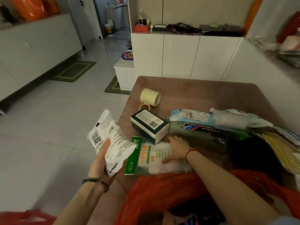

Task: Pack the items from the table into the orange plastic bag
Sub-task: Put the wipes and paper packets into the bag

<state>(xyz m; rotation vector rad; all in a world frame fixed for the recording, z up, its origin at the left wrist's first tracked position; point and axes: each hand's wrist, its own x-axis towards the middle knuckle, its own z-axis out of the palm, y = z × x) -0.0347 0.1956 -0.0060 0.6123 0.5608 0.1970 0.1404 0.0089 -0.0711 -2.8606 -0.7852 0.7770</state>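
The orange plastic bag (162, 190) lies open at the near edge of the pink table (203, 93), with dark items inside it. My left hand (101, 161) holds a white printed pouch (110, 140) up beside the table's left edge. My right hand (177, 148) lies flat on a clear packet with green print (149, 156), thumb under its near edge. Behind it sits a dark green and white box (149, 125). Further back lie a pale yellow tape roll (150, 96) and a small gold-coloured tape ring (145, 107).
A grey-green basket (194, 133) to the right carries blue-white packets (191, 116) and a clear bottle (228, 118). Yellow packets (282, 151) lie at the far right. White cabinets (178, 56) stand behind the table. Tiled floor (56, 119) lies to the left.
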